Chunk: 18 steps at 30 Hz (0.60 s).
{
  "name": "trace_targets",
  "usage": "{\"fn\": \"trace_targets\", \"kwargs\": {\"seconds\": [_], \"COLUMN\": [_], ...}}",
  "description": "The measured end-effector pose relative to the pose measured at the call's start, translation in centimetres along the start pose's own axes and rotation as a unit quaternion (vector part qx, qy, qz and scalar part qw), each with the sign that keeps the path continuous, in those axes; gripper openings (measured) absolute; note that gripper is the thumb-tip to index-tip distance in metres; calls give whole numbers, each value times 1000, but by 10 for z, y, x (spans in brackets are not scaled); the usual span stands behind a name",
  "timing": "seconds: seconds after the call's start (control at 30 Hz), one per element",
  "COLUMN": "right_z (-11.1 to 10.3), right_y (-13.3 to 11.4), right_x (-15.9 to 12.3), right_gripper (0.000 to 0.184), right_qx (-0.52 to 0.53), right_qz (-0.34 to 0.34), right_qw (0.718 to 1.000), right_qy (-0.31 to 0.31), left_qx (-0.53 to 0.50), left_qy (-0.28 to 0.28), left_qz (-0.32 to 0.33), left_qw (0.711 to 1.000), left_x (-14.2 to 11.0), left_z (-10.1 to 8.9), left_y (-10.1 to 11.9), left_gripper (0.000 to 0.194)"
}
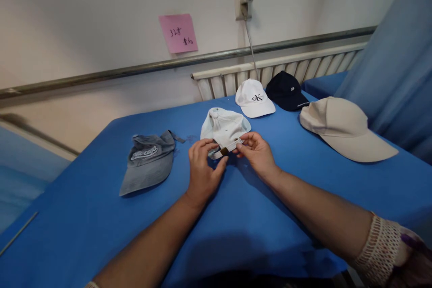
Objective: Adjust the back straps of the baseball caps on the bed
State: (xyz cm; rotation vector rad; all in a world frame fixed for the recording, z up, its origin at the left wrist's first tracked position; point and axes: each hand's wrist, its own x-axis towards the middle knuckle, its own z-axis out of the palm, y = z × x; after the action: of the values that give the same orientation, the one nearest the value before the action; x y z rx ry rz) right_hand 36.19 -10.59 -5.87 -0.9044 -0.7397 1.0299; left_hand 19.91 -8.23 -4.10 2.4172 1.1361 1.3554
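A pale, whitish baseball cap (pixel 227 127) lies on the blue-covered table with its back strap turned toward me. A small brass-coloured buckle (pixel 224 150) shows on the strap (pixel 232 146). My right hand (pixel 258 153) pinches the strap's right part between thumb and fingers. At the buckle's left, my left hand (pixel 203 166) has its fingers curled on the cap's edge, the thumb below the buckle. The cap's brim is mostly hidden from me.
A grey cap (pixel 148 162) with lettering lies to the left on the blue cloth (pixel 84 216). Behind are a white cap (pixel 254 96) and a black cap (pixel 285 90); a large beige cap (pixel 344 126) sits at right. A radiator (pixel 216 85) and metal rail (pixel 135 72) run along the wall.
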Motion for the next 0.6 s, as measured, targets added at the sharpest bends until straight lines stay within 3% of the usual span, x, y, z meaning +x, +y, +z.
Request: {"fn": "trace_targets", "kwargs": {"seconds": [0.1, 0.27, 0.43, 0.53, 0.6], "right_z": [2, 3, -2, -7, -11], "right_y": [-2, -3, 6, 9, 10], "right_x": [-4, -8, -5, -1, 2], "right_gripper": [38, 32, 25, 23, 23], "right_qx": [9, -12, -84, -183, -240], "right_qz": [11, 9, -40, -100, -136], "right_qw": [999, 997, 994, 978, 960], "right_qy": [-29, -76, -53, -23, -47], "left_qx": [82, 100, 72, 27, -23], "left_qy": [-10, -62, -85, -96, -113], "left_qz": [104, 138, 85, 8, -49], "left_qw": [991, 983, 990, 995, 992], "left_x": [1, 4, 7, 6, 6], "left_z": [-2, 0, -3, -3, -1], "left_y": [5, 2, -6, -10, -12], "left_gripper": [35, 28, 27, 28, 29]}}
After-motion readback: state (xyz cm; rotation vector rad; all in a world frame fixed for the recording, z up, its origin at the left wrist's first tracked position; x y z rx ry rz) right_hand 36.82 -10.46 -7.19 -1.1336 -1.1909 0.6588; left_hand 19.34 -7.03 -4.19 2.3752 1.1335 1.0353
